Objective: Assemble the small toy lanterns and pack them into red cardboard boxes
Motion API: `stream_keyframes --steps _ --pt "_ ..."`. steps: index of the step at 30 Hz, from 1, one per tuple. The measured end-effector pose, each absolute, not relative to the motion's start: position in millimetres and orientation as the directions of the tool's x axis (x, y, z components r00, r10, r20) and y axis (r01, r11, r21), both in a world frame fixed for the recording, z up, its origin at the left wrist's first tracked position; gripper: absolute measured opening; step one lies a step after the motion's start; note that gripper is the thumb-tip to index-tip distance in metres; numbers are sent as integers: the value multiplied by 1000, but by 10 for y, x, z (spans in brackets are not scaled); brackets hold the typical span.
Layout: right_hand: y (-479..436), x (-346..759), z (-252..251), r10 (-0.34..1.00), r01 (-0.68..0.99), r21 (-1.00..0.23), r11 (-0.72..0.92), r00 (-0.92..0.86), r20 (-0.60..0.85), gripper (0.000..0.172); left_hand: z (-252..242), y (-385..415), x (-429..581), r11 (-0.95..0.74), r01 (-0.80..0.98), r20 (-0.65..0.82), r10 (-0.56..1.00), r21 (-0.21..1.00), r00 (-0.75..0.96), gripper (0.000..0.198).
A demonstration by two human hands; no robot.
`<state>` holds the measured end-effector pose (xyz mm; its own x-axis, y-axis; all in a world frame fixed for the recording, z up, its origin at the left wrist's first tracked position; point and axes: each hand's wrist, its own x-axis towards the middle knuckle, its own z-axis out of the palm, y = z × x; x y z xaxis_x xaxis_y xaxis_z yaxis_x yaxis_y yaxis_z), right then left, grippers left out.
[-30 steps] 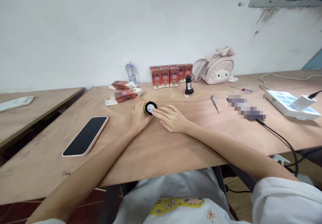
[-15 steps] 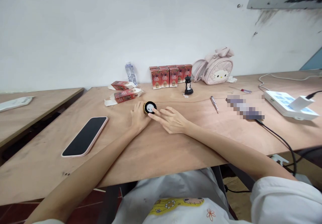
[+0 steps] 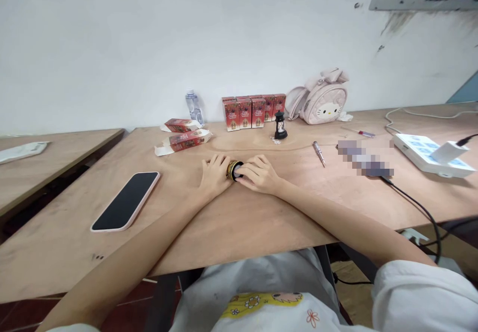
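Observation:
My left hand [image 3: 216, 175] is closed around a small gold-and-black lantern [image 3: 230, 169] lying on its side low over the table, its round base turned to the right. Most of the lantern's body is hidden by my left palm and fingers. The fingers of my right hand [image 3: 261, 174] are bent together against the pale centre of the black-rimmed base; their tips partly cover it. Beyond my hands, a small black lantern [image 3: 280, 127] stands upright.
Two opened red boxes [image 3: 188, 140] lie at the back left near a water bottle [image 3: 194, 108]. Several red boxes [image 3: 244, 113] stand by the wall beside a pink bag [image 3: 324, 103]. Screwdrivers [image 3: 318, 154], a power strip [image 3: 421, 155] and cables lie right; a phone [image 3: 127, 201] lies left.
The lantern and my left hand have shifted right and slightly nearer, and its base has turned more to the right. My right-hand fingers have gone from stretched out to bent in at the base.

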<state>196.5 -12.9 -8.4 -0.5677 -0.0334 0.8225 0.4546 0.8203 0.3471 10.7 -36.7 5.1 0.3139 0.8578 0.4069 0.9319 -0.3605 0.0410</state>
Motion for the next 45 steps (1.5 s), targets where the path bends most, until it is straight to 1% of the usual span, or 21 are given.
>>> stream_keyframes --steps 5,9,12,20,24,30,35,37,40,42,45 --pt "-146 1953 -85 -23 465 370 804 -598 801 12 32 -337 91 -404 914 393 848 44 355 34" --pt "-162 1934 -87 34 488 342 803 -611 791 15 50 -330 88 -413 909 363 855 47 370 37" --pt "-171 1918 -83 50 491 333 805 -616 786 16 58 -336 90 -417 908 356 855 42 376 37" --pt "-172 1894 -85 39 476 331 815 -615 788 12 49 -333 88 -409 912 355 858 34 371 39" --pt "-156 1895 -96 52 479 326 815 -621 782 14 43 -333 89 -403 915 355 860 31 367 39" --pt "-131 1894 -121 42 490 350 798 -626 779 21 11 -318 88 -375 927 360 868 21 343 33" --pt "-96 1944 -81 46 460 328 825 -633 773 19 34 -324 86 -396 918 344 865 22 364 36" --pt "-41 2008 -57 85 473 295 831 -630 772 16 62 -340 93 -406 913 334 866 35 372 39" --pt "92 2150 -49 235 572 202 795 -598 766 14 98 -364 105 -407 912 323 871 50 370 43" --pt "189 2252 -68 347 605 124 786 -599 722 13 109 -371 110 -405 913 319 873 51 369 44" --pt "293 2360 -109 441 567 13 824 -656 612 10 109 -370 111 -408 911 320 872 60 370 43"
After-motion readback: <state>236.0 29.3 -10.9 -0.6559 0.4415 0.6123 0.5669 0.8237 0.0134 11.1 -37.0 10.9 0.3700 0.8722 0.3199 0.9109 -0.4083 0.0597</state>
